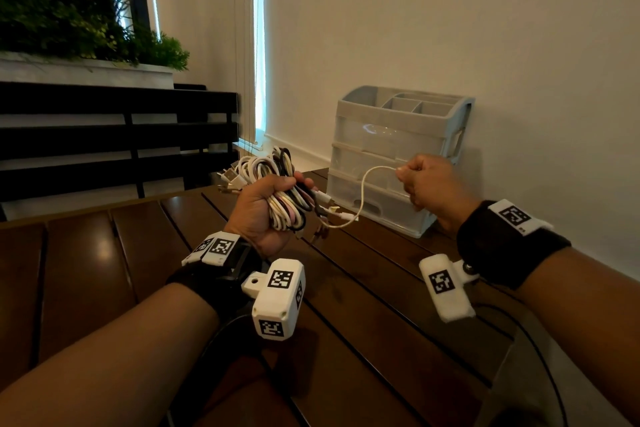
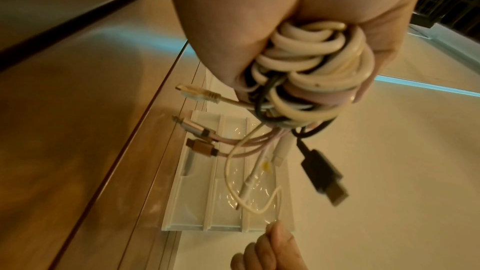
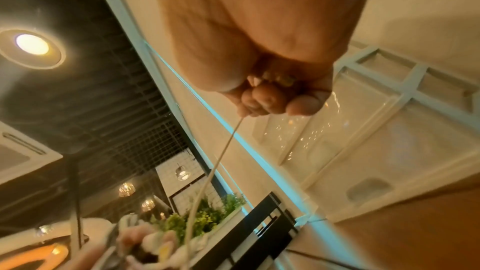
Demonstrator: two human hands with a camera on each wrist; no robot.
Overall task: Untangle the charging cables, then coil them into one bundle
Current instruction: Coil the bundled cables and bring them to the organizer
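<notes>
My left hand [image 1: 265,206] is raised over the wooden table and grips a thick bundle of cables [image 1: 277,180], white, pink and black loops together. In the left wrist view the bundle [image 2: 309,69] fills my fist, and several plugs hang below it, among them a black USB plug [image 2: 324,176]. A thin white cable [image 1: 363,191] arcs out of the bundle to the right. My right hand [image 1: 427,180] pinches that thin cable between thumb and fingers, held up level with the bundle. The right wrist view shows the thin cable [image 3: 221,155] running from my fingertips [image 3: 262,100] down toward the blurred bundle.
A pale plastic drawer organizer [image 1: 398,156] stands on the table [image 1: 104,270] against the wall, right behind both hands. A dark slatted bench [image 1: 114,135] and a planter with greenery [image 1: 69,17] lie beyond the table's far left edge.
</notes>
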